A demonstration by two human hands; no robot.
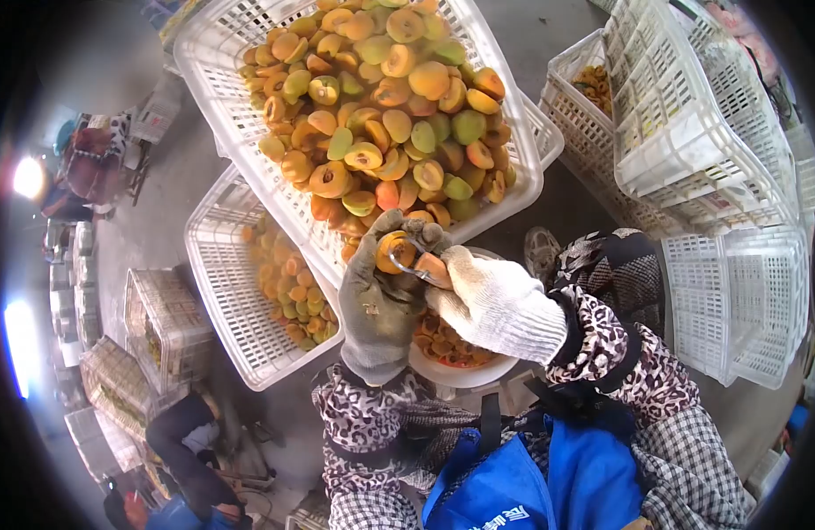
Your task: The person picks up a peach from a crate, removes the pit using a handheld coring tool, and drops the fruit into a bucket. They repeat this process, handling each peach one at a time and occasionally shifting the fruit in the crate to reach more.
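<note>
My left hand (378,296), in a worn grey glove, is closed around an apricot half (392,250) with its cut face up. In my white-gloved right hand (505,300) is a pitting tool (433,270) with a short wooden handle. Its curved metal loop rests at the cut face of the fruit. Just beyond my hands, a white plastic crate (522,185) is heaped with halved apricots (372,115). Partly hidden under my hands, a white bowl (465,376) contains small orange-brown pieces, too small to name surely.
A second white crate (222,256) with apricot halves stands lower left, partly under the first. Stacked crates (690,115) rise at the right, above another crate (734,300). More crates (165,322) stand at the left. A co-worker (191,459) sits at lower left, another person (94,163) farther off.
</note>
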